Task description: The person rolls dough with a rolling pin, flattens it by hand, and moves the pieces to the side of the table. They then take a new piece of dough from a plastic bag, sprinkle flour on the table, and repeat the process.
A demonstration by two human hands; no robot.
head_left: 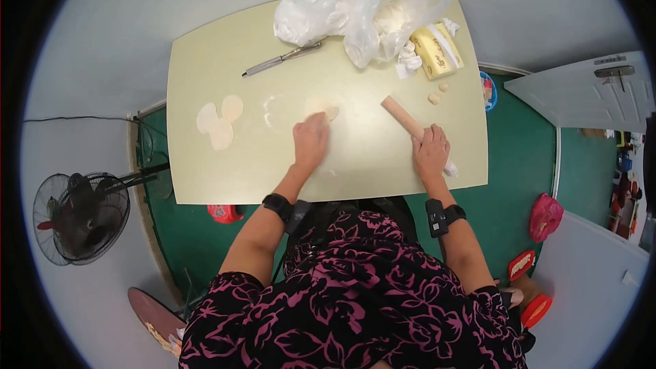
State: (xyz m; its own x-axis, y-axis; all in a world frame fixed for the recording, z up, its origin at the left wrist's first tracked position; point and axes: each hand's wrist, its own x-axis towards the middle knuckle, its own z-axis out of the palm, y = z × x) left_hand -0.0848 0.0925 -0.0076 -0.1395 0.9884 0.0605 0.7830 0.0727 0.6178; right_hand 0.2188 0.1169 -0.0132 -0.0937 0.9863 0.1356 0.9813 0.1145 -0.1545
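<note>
In the head view, pale walls (123, 41) and a green floor (529, 130) surround a light yellow-green bench (362, 171). Brown lettering runs along the yellow tissue pack (437, 55) near the far right corner, and green print shows on the plastic bags (328, 7) beside it; I cannot read either. The black wristband (437, 219) on the right arm bears tiny pale marks, too small to read.

A dough piece (332, 112) lies near the middle of the bench, partly covered by the left hand (311, 140). That hand is blurred; its fingers are bunched at the dough, but I cannot tell whether they pinch it. The right hand (431, 152) has its fingers curled over a rolling pin (401, 115), gripping it and hiding its middle.

Three flat dough rounds (221, 134) lie together to the left, two small dough lumps (434, 98) to the right. A long grey object (263, 67), hard to identify, lies before the bags, which cover part of the bench's far edge.

A black fan (82, 219) stands at left; at lower left, clothing (348, 287) cuts off a reddish-brown board (150, 304). Beyond the door (581, 89), the clutter (623, 184) is indistinct.
</note>
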